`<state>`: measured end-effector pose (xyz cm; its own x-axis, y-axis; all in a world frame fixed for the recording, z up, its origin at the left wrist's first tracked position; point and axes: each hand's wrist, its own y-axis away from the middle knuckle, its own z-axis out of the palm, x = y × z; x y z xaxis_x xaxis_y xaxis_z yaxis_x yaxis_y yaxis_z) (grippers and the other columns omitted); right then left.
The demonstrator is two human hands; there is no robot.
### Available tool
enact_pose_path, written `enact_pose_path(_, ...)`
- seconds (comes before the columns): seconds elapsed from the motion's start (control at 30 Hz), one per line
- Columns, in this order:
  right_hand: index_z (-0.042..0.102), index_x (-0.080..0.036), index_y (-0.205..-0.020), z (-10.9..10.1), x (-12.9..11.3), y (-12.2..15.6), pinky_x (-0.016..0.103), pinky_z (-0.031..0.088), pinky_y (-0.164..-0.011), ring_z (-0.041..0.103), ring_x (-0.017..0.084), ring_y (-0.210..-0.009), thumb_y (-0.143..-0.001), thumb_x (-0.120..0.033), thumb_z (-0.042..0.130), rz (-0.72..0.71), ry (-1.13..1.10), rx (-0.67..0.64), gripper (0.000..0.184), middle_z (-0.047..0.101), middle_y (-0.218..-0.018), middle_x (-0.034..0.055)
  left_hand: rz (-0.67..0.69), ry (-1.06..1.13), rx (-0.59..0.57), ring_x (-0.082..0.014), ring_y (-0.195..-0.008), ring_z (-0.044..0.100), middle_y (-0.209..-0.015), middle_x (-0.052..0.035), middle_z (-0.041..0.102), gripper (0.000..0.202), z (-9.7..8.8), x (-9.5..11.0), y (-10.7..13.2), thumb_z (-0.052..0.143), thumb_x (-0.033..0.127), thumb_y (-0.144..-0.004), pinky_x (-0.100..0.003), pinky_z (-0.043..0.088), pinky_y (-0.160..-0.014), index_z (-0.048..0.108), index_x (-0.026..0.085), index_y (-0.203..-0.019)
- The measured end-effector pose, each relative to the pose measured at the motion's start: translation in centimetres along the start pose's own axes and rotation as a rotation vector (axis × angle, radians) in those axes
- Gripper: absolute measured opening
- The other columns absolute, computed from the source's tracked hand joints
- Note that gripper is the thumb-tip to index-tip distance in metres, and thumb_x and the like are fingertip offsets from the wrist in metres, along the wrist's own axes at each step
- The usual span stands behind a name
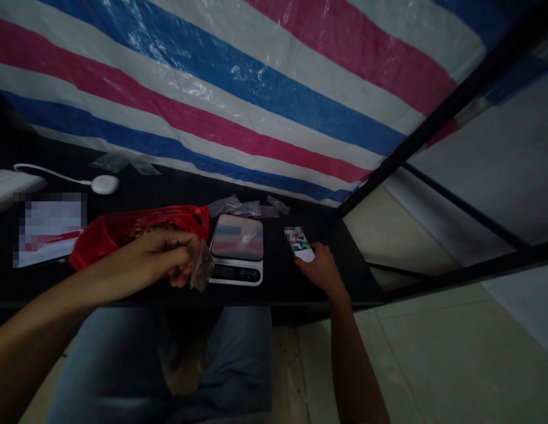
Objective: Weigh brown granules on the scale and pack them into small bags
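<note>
A striped tarp (212, 88) in red, white and blue fills the wall in front of me, with a black metal frame (433, 129) running down its right side and pale floor tiles (433, 365) below. I sit at a black desk (283, 294), my jeans (110, 365) showing under its front edge. A blurred sheet of paper (48, 235) lies at the far left of the desk, and a white desk lamp (105, 184) with a curved neck stands behind it. At the center, a red plastic bag (97, 244) lies on its side, brown contents showing at its mouth. Just beside the bag sits a digital kitchen scale (236, 250), nothing on its reflective top and its display dark. A small heap of clear plastic bags (243, 207) lies behind the scale. My left hand (157, 259) is at the mouth of the red bag, its fingers (181, 241) clenched on a small clear plastic bag (201, 266) that hangs beside the scale. To the right of the scale, my right hand (318, 271) rests on the desk, its fingers (306, 263) touching a small white card (300, 244), partly blurred; I cannot tell whether they grip it.
</note>
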<state>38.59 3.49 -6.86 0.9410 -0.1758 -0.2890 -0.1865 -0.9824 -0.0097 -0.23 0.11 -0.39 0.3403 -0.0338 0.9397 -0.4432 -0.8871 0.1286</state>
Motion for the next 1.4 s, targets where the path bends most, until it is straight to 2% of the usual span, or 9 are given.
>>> enact_pose_path(0.17, 0.064, -0.017, -0.104, -2.2, -4.3, 2.7, 0.043, 0.048, -0.094, 0.062, 0.031, -0.106, -0.087, -0.055, 0.067, -0.195, -0.251, 0.280, 0.042, 0.065, -0.110, 0.0158, 0.003, 0.112, -0.042, -0.0120, -0.059, 0.059, -0.067, 0.0023, 0.065, 0.023, 0.8, 0.8, 0.5, 0.055, 0.034, -0.087, -0.021, 0.048, -0.059, 0.063, 0.018, -0.073)
enact_pose_path(0.27, 0.061, -0.021, -0.080, -3.4, -9.6, 5.8, 0.030, 0.044, -0.065, 0.055, 0.017, -0.067, -0.097, -0.052, 0.054, -0.391, -0.589, -0.079, 0.037, 0.059, -0.072, 0.0012, 0.023, 0.096, -0.064, -0.0118, -0.057, 0.059, -0.064, 0.0024, 0.062, 0.024, 2.0, 1.6, 0.6, 0.057, 0.035, -0.090, -0.021, 0.047, -0.057, 0.063, 0.017, -0.075)
enact_pose_path(0.43, 0.059, -0.020, -0.077, -3.5, -15.7, 8.8, 0.024, 0.036, -0.058, 0.049, 0.010, -0.062, -0.099, -0.038, 0.056, -0.658, -0.832, -0.443, 0.029, 0.055, -0.068, -0.0036, 0.065, 0.084, -0.089, -0.0121, -0.059, 0.060, -0.065, 0.0025, 0.060, 0.026, 3.2, 2.0, 0.9, 0.056, 0.037, -0.094, -0.023, 0.048, -0.058, 0.061, 0.017, -0.078)
enact_pose_path(0.83, 0.051, -0.020, -0.061, -2.3, -17.3, 8.8, 0.025, 0.022, -0.049, 0.037, 0.009, -0.052, -0.079, -0.021, 0.058, -0.602, -0.758, -0.325, 0.019, 0.044, -0.055, -0.0058, 0.041, -0.153, 0.145, -0.0116, -0.061, 0.048, -0.063, 0.0042, 0.048, 0.024, 2.2, 1.7, 4.0, 0.056, 0.028, -0.089, -0.023, 0.034, -0.054, 0.054, 0.019, -0.067)
enact_pose_path(0.9, 0.051, -0.020, -0.062, -2.5, -17.8, 8.7, 0.025, 0.024, -0.049, 0.039, 0.009, -0.053, -0.081, -0.022, 0.057, -0.618, -0.777, -0.366, 0.020, 0.045, -0.056, -0.0054, 0.112, -0.226, 0.244, -0.0164, -0.074, 0.059, -0.076, 0.0016, 0.060, 0.018, 2.2, 1.4, 4.5, 0.068, 0.036, -0.087, -0.026, 0.044, -0.063, 0.062, 0.020, -0.083)
enact_pose_path(1.03, 0.054, -0.020, -0.065, -2.6, -18.9, 8.3, 0.024, 0.029, -0.051, 0.042, 0.009, -0.054, -0.084, -0.022, 0.053, -0.618, -0.890, -0.477, 0.019, 0.048, -0.059, -0.0053, 0.324, -0.324, 0.361, -0.0305, -0.123, 0.060, -0.130, -0.0099, 0.066, 0.081, 2.9, -0.2, 4.5, 0.090, 0.051, -0.069, -0.038, 0.051, -0.100, 0.054, 0.024, -0.137)
enact_pose_path(1.17, 0.060, -0.020, -0.070, -2.1, -19.7, 7.3, 0.024, 0.037, -0.055, 0.051, 0.011, -0.058, -0.089, -0.029, 0.052, -0.577, -0.934, -0.496, 0.023, 0.058, -0.065, -0.0025, 0.342, -0.199, 0.359, -0.0226, -0.108, 0.069, -0.118, -0.0057, 0.072, 0.034, 3.2, -1.8, 3.7, 0.064, 0.044, -0.098, -0.033, 0.054, -0.092, 0.062, 0.024, -0.124)
enact_pose_path(1.3, 0.063, -0.020, -0.070, -2.9, -19.4, 4.7, 0.025, 0.042, -0.058, 0.056, 0.013, -0.060, -0.092, -0.036, 0.056, -0.641, -0.933, -0.369, 0.028, 0.066, -0.068, 0.0002, 0.318, -0.251, 0.442, -0.0207, -0.096, 0.071, -0.108, -0.0048, 0.074, 0.031, 1.0, -1.6, 3.1, 0.057, 0.048, -0.101, -0.031, 0.053, -0.085, 0.065, 0.021, -0.115)
enact_pose_path(1.4, 0.062, -0.021, -0.066, -3.7, -18.2, 0.9, 0.026, 0.040, -0.056, 0.050, 0.012, -0.054, -0.091, -0.040, 0.061, -0.659, -0.962, -0.121, 0.032, 0.065, -0.063, -0.0003, 0.233, -0.581, 0.407, -0.0231, -0.088, 0.071, -0.104, -0.0069, 0.075, 0.039, -2.8, -0.2, 2.7, 0.054, 0.053, -0.100, -0.033, 0.051, -0.078, 0.066, 0.019, -0.113)
